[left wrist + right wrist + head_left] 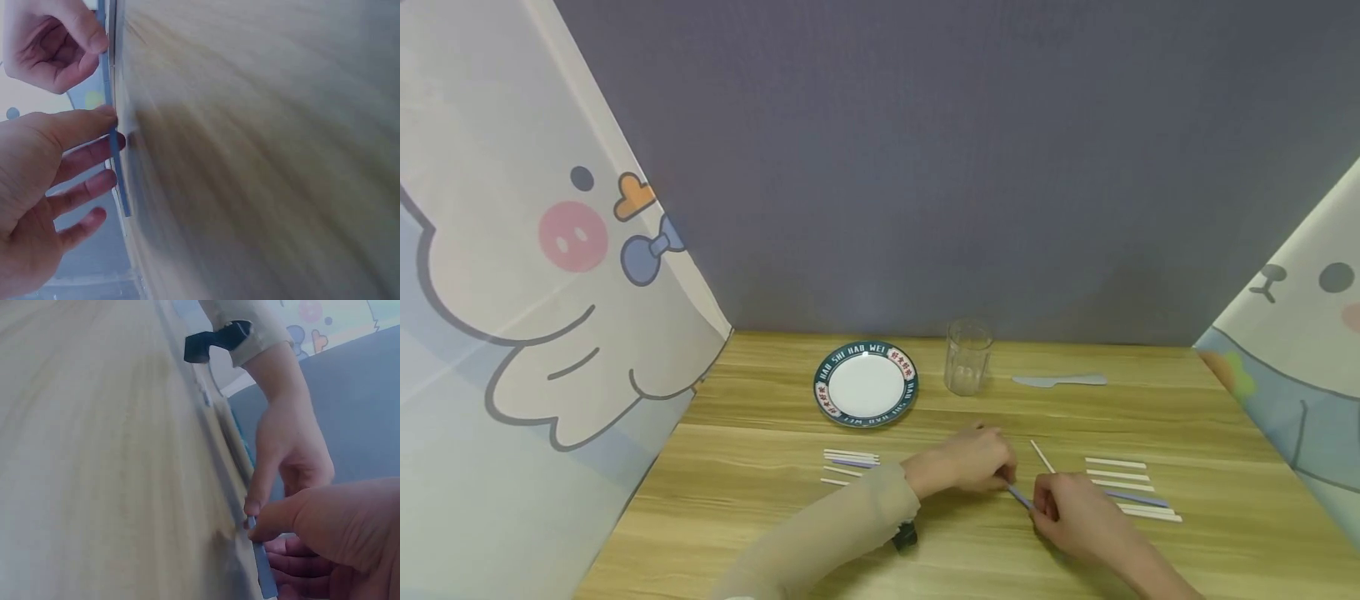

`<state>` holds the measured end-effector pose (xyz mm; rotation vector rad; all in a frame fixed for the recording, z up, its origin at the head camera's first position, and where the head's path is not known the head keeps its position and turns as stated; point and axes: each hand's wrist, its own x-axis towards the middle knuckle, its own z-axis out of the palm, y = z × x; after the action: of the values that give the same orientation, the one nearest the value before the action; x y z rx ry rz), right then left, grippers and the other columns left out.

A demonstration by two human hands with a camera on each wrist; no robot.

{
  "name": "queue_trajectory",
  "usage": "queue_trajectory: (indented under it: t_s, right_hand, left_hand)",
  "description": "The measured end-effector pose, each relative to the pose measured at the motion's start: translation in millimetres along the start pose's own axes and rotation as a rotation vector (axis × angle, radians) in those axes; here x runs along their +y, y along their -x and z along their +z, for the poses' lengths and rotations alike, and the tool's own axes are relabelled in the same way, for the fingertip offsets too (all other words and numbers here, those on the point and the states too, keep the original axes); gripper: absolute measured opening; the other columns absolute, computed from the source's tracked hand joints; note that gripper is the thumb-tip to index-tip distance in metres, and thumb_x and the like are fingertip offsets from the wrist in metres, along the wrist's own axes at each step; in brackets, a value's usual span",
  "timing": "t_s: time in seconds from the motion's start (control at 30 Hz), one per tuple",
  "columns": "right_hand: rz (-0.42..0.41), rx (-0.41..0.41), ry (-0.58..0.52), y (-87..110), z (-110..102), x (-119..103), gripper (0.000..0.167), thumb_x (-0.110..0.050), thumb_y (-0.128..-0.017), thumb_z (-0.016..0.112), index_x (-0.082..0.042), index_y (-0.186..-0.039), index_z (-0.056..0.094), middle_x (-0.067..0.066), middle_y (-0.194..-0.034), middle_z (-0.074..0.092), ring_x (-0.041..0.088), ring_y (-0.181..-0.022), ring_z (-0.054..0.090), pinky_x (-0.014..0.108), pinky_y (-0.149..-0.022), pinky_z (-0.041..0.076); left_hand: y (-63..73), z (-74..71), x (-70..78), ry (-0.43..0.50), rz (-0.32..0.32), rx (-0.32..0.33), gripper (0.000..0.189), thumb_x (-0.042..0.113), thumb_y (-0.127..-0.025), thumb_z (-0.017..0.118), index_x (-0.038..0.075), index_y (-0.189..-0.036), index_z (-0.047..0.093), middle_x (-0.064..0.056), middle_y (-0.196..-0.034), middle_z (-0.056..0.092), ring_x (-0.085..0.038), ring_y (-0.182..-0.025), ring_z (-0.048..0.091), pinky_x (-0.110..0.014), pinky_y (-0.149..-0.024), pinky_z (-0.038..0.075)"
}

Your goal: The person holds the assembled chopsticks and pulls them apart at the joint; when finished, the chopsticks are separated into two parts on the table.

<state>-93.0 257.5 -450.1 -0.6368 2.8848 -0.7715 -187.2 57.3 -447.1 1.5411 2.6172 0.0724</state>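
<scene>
A thin blue-purple stick (1019,497) lies slanted between my two hands, low over the wooden table. My left hand (973,458) pinches it by thumb and index finger, while the other fingers (87,190) spread loosely beside it. On the near side, my right hand (1078,512) holds the same stick between thumb and curled fingers. A white stick (1041,457) pokes out just beyond the right knuckles, partly hidden by them. To the right of that hand lies a row of several white sticks (1116,462) with one blue-purple stick (1138,498) among them.
Left of my left forearm is another group of white sticks (850,453) with a blue-purple one, partly covered by the sleeve. Farther back stand a green-rimmed plate (827,410), a clear glass (966,362) and a table knife (1060,381), before a grey partition (955,167).
</scene>
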Motion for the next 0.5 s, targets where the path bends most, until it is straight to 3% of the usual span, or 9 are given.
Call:
queue_trajectory:
  t_s: [0.23, 0.37, 0.5]
  right_hand:
    - [-0.212, 0.120, 0.071, -11.1, -13, -1, 0.024, -0.001, -0.094, 0.075, -0.017, -0.087, 0.058, -0.016, -0.077, 0.047, -0.009, -0.064, 0.036, 0.014, -0.052, 0.039]
    - [-0.335, 0.183, 0.091, -19.9, -18, -7, 0.023, 0.001, -0.095, 0.074, -0.016, -0.093, 0.058, -0.015, -0.083, 0.050, -0.010, -0.070, 0.038, 0.014, -0.054, 0.041]
    - [-0.402, 0.207, 0.090, -26.1, -23, -17, 0.017, -0.001, -0.095, 0.076, -0.015, -0.101, 0.068, -0.012, -0.092, 0.064, -0.010, -0.077, 0.051, 0.015, -0.060, 0.049]
  left_hand:
    - [25.3, -13.4, -8.9, 0.125, 0.060, 0.120, 0.005, 0.021, -0.102, 0.073, 0.020, -0.103, 0.077, 0.012, -0.096, 0.076, 0.005, -0.084, 0.061, -0.003, -0.077, 0.045]
    - [48.4, -25.5, -11.4, 0.166, 0.053, 0.195, 0.010, 0.019, -0.101, 0.074, 0.016, -0.107, 0.081, 0.008, -0.100, 0.078, 0.005, -0.086, 0.064, -0.002, -0.078, 0.047]
    - [70.4, -35.4, -13.5, 0.196, 0.047, 0.274, 0.011, 0.018, -0.099, 0.076, 0.013, -0.106, 0.082, 0.004, -0.100, 0.076, 0.002, -0.087, 0.067, -0.001, -0.080, 0.047]
